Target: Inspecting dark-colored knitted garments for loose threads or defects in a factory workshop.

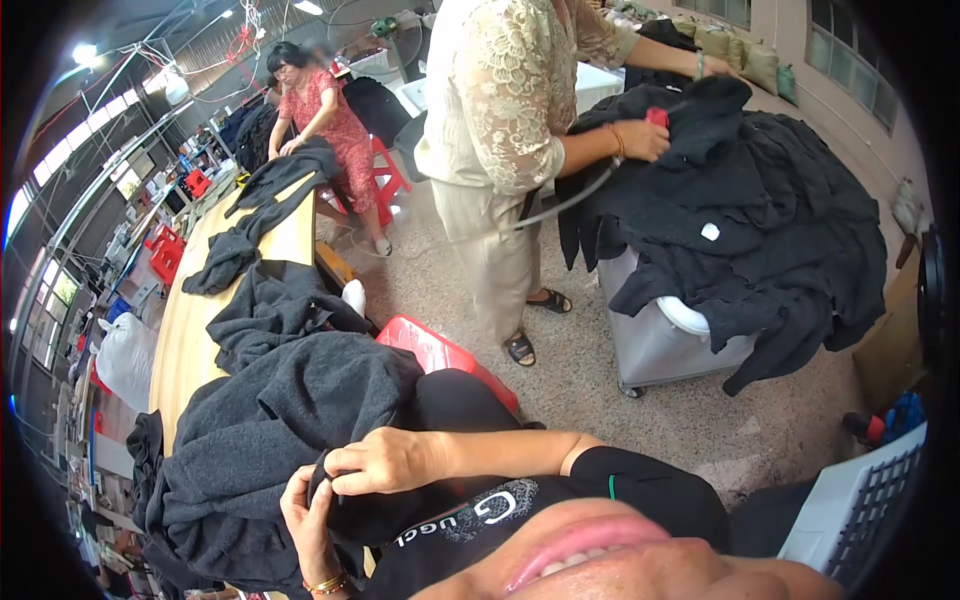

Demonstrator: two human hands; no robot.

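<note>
A dark grey garment (290,400) of soft, thick cloth lies bunched over the table edge and in front of my body. My right hand (385,462) has its fingers closed on a dark edge of this garment. Just beside it, my left hand (308,510) pinches the same edge between thumb and fingers. The two hands almost touch. What exactly lies between the fingertips is partly covered by the fingers.
More dark garments lie along the pale wooden table (190,320). A red plastic stool (440,350) stands close by. A co-worker (500,130) holds a red-handled tool (657,118) over a cart (670,340) heaped with black garments (760,220). Another person (335,120) works at the table's far end.
</note>
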